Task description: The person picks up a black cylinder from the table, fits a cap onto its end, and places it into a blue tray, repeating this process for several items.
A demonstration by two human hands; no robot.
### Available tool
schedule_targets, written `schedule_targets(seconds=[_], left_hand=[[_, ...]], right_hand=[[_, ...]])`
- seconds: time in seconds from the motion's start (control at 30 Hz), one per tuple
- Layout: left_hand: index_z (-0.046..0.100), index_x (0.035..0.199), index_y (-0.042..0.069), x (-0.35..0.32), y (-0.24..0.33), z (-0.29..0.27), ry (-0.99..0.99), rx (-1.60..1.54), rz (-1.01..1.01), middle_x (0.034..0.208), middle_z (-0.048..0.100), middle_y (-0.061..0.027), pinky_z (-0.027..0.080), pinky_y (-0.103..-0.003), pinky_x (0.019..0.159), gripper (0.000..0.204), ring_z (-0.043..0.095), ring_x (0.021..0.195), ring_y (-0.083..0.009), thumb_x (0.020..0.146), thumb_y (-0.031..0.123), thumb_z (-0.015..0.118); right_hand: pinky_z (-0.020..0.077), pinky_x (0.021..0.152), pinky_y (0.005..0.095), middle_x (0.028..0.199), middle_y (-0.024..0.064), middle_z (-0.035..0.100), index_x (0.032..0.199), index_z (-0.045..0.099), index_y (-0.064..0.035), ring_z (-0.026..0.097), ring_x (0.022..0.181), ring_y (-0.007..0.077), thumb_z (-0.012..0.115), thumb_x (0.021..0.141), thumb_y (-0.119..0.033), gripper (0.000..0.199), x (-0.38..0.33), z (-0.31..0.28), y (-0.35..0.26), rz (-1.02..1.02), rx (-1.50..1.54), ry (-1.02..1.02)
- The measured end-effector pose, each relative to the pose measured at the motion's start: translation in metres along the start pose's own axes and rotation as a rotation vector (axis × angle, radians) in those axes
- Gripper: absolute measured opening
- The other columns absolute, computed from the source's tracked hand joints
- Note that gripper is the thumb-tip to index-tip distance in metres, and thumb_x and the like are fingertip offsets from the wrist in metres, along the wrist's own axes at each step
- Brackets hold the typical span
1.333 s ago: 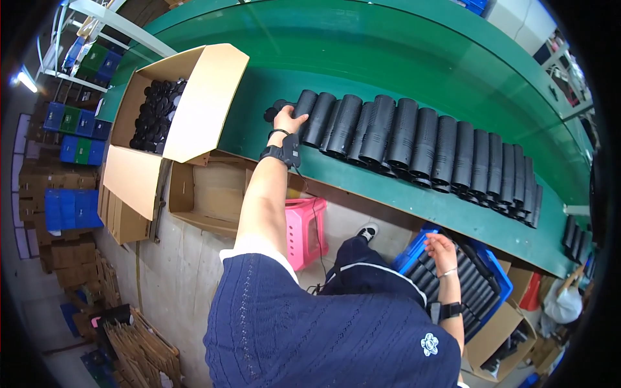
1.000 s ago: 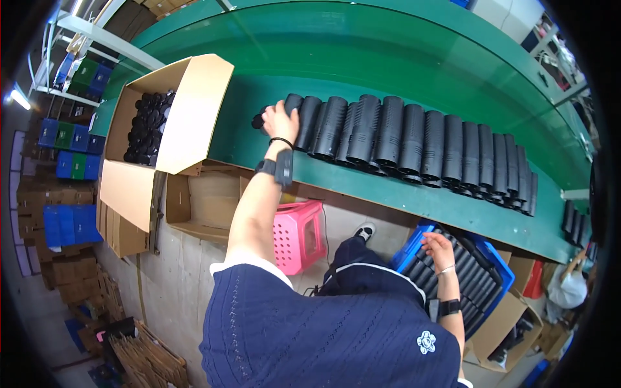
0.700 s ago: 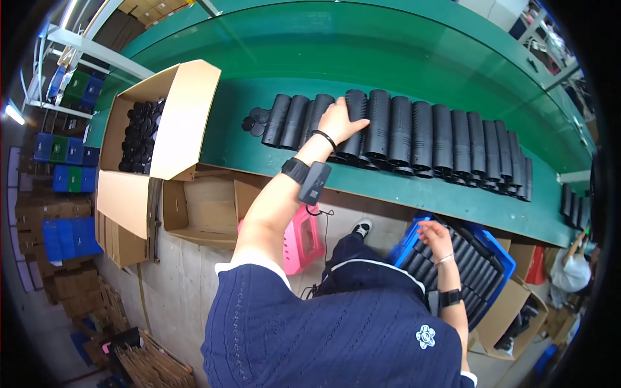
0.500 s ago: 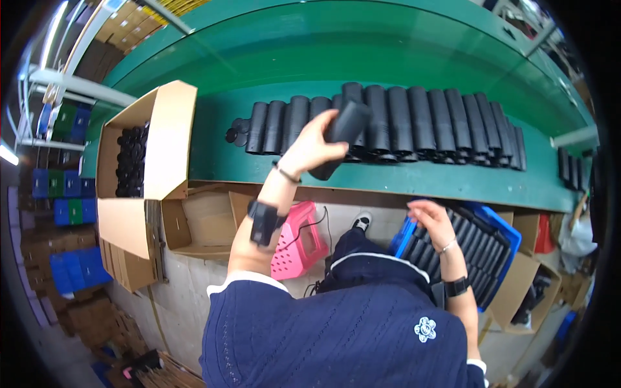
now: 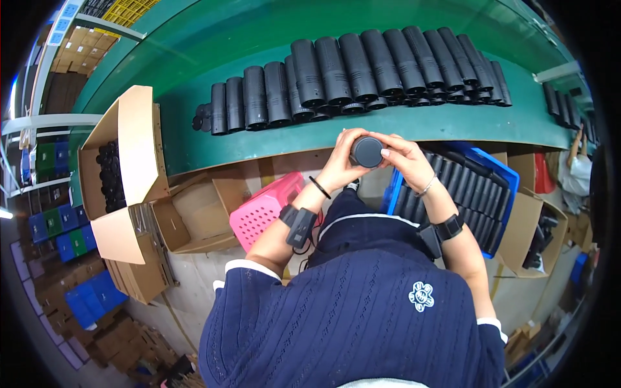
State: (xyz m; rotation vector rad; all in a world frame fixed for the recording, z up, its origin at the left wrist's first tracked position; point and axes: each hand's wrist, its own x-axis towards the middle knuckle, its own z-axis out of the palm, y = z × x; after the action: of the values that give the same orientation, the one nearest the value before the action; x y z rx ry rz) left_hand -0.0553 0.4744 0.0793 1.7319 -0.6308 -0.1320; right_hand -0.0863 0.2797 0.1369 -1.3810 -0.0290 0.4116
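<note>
A black plastic tube [image 5: 369, 152] is held upright at the front edge of the green bench [image 5: 272, 143], its round dark end facing up. My left hand [image 5: 343, 161] wraps round its left side. From the right, my right hand [image 5: 409, 158] grips the rim of the same end with thumb and fingers. The tube's lower part is hidden beneath the end and my hands. Beyond them, a long row of black tubes [image 5: 330, 68] lies stacked on the bench. Several small black discs [image 5: 202, 116] lie at the row's left end.
On the left stands an open cardboard box [image 5: 143, 152] of black discs [image 5: 110, 174], beside another open carton [image 5: 213, 210]. A pink plastic stool [image 5: 262, 210] is below the bench. To the right are a blue crate [image 5: 511, 194] of black tubes and a carton [image 5: 517, 242].
My left hand has brought the tube from over the row to the bench's front edge and turned its end up. My right hand has risen and taken hold of it too.
</note>
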Motion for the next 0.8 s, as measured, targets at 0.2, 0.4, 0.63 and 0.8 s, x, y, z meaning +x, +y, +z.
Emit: schedule_targets(seconds=[0.2,0.4,0.63,0.8], left_hand=[[0.042,0.130,0.008,0.001,-0.013,0.007,-0.011,-0.088,-0.058,0.126,0.049,-0.0107,0.041,-0.036,0.102,0.072,0.049,0.120,-0.0229,0.069,0.007,0.081],[0.046,0.127,0.007,0.004,-0.024,0.009,0.006,-0.188,-0.177,0.123,0.053,-0.0123,0.041,-0.037,0.102,0.072,0.050,0.120,-0.0274,0.065,0.011,0.083],[0.042,0.129,0.006,0.009,-0.034,0.019,0.109,-0.005,-0.105,0.125,0.051,-0.0154,0.039,-0.041,0.102,0.072,0.049,0.120,-0.0337,0.067,0.011,0.079],[0.039,0.130,0.005,0.017,-0.028,0.020,0.146,-0.035,-0.098,0.126,0.050,-0.0188,0.039,-0.043,0.102,0.073,0.048,0.121,-0.0361,0.068,0.012,0.077]], right_hand=[[0.0491,0.074,0.0214,0.098,0.0010,0.056,0.132,0.054,-0.0041,0.057,0.077,0.0073,0.052,0.095,-0.009,0.037,0.010,-0.010,0.022,0.081,0.080,0.051],[0.0489,0.073,0.0207,0.096,-0.0001,0.054,0.132,0.054,-0.0049,0.056,0.077,0.0068,0.052,0.095,-0.009,0.037,0.016,-0.010,0.024,0.062,0.067,0.058],[0.0464,0.075,0.0213,0.103,0.0014,0.049,0.135,0.052,-0.0079,0.053,0.086,0.0075,0.059,0.091,-0.010,0.044,0.021,-0.007,0.025,-0.007,-0.068,0.078],[0.0469,0.073,0.0217,0.113,0.0039,0.047,0.136,0.049,-0.0078,0.052,0.089,0.0097,0.069,0.084,-0.013,0.056,0.029,-0.013,0.034,-0.274,-0.459,0.154]])
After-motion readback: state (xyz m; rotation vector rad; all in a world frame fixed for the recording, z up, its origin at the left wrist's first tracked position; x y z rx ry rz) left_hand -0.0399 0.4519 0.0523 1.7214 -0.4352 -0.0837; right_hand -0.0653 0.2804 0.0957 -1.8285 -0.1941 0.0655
